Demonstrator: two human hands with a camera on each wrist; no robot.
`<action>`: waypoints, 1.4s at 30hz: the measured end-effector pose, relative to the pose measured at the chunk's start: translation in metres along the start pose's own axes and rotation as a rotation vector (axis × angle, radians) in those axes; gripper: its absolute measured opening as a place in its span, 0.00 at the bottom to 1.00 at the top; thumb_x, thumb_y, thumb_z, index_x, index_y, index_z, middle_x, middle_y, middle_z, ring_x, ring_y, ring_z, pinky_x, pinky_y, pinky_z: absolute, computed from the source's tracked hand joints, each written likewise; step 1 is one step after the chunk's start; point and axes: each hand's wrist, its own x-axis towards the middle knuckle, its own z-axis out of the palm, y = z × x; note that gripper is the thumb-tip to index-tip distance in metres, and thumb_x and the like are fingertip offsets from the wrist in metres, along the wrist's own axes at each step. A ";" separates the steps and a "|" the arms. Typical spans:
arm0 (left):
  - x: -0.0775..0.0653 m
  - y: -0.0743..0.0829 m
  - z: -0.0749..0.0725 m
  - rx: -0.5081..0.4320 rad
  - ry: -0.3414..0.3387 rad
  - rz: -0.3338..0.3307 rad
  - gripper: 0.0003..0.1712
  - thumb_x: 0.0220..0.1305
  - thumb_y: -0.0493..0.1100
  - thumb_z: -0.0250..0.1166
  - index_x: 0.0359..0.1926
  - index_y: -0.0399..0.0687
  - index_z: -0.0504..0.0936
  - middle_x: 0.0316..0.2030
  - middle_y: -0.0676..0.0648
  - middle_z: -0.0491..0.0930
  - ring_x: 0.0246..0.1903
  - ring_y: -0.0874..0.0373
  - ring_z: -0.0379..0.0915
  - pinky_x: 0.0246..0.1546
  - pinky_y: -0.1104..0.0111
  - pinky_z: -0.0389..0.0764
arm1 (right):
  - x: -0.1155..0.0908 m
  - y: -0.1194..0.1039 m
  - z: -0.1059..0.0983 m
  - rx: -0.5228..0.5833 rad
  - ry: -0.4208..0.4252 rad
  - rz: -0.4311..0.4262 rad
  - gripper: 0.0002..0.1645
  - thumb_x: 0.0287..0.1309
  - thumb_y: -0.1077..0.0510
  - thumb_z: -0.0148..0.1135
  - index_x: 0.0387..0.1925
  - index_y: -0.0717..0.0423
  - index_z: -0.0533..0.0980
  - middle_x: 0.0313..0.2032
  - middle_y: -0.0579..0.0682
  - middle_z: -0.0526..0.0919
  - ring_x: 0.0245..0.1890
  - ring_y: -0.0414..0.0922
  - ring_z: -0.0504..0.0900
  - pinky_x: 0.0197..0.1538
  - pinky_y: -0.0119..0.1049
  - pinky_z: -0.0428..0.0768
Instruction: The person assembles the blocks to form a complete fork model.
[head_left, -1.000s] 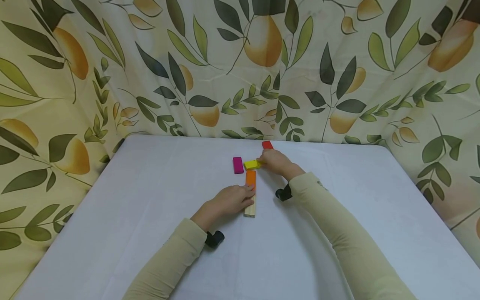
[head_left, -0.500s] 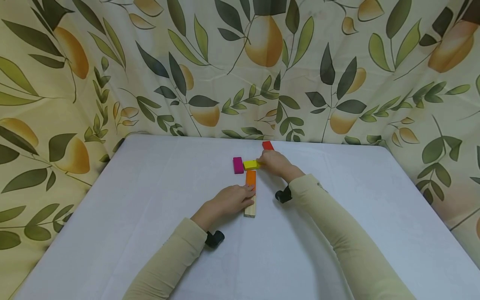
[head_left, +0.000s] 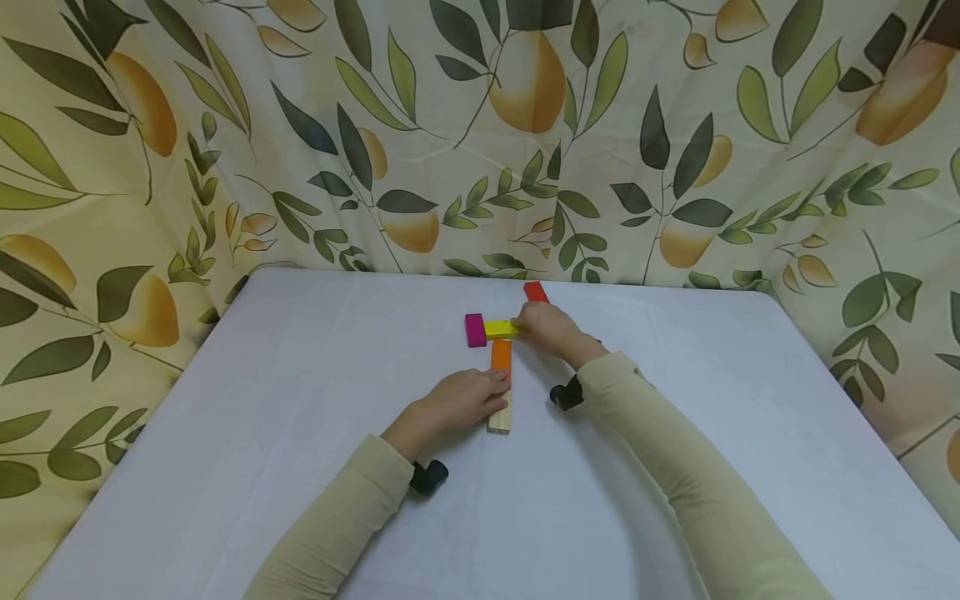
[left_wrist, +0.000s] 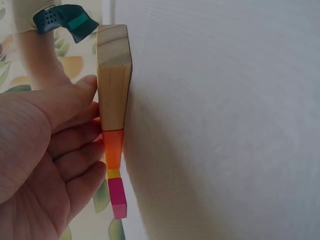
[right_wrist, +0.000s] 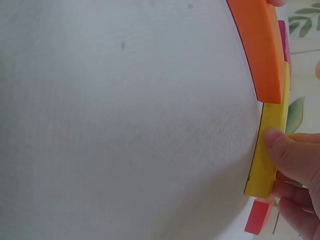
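Note:
My right hand (head_left: pixel 553 327) pinches the right end of a yellow wooden block (head_left: pixel 498 329), the thumb (right_wrist: pixel 285 149) on its near side and fingers behind. The yellow block's left end meets a magenta block (head_left: pixel 476 331). Below it, an orange block (head_left: pixel 501 353) points toward the yellow one's side. A plain wood block (head_left: pixel 498 421) continues the line toward me. My left hand (head_left: pixel 465 398) rests its fingers across the orange and plain blocks where they join. In the left wrist view, its thumb lies along the plain block (left_wrist: pixel 113 95), fingers loosely extended.
Partly hidden behind my right hand, a red block (head_left: pixel 536 291) lies near the far edge of the white-covered table (head_left: pixel 337 333). A patterned curtain (head_left: pixel 450 167) with leaves and fruit hangs behind. Each wrist wears a small black camera (head_left: pixel 429 478).
My right hand has straightened the yellow block and shifted it slightly left, closing the gap to the magenta block. My left hand stays in place on the orange and plain blocks.

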 end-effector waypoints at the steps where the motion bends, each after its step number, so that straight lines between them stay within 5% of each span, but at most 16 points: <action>1: 0.000 0.000 0.000 0.002 -0.001 0.000 0.25 0.67 0.49 0.54 0.62 0.44 0.69 0.62 0.49 0.64 0.62 0.58 0.58 0.59 0.65 0.63 | 0.000 0.000 0.000 -0.002 0.001 -0.001 0.16 0.56 0.62 0.62 0.48 0.59 0.79 0.36 0.55 0.80 0.34 0.48 0.75 0.48 0.38 0.76; 12: 0.000 -0.001 0.000 0.006 -0.005 -0.003 0.26 0.67 0.50 0.54 0.62 0.45 0.68 0.62 0.49 0.65 0.62 0.58 0.58 0.59 0.65 0.63 | -0.003 0.001 -0.004 0.088 -0.007 -0.025 0.18 0.55 0.67 0.61 0.49 0.61 0.78 0.38 0.56 0.80 0.35 0.49 0.75 0.49 0.38 0.76; 42: 0.000 0.002 -0.002 -0.004 -0.006 -0.005 0.26 0.66 0.50 0.55 0.62 0.45 0.69 0.62 0.49 0.65 0.62 0.58 0.59 0.58 0.65 0.64 | -0.005 0.000 0.001 0.090 -0.007 -0.040 0.18 0.54 0.66 0.63 0.49 0.60 0.78 0.36 0.55 0.79 0.34 0.48 0.74 0.47 0.36 0.76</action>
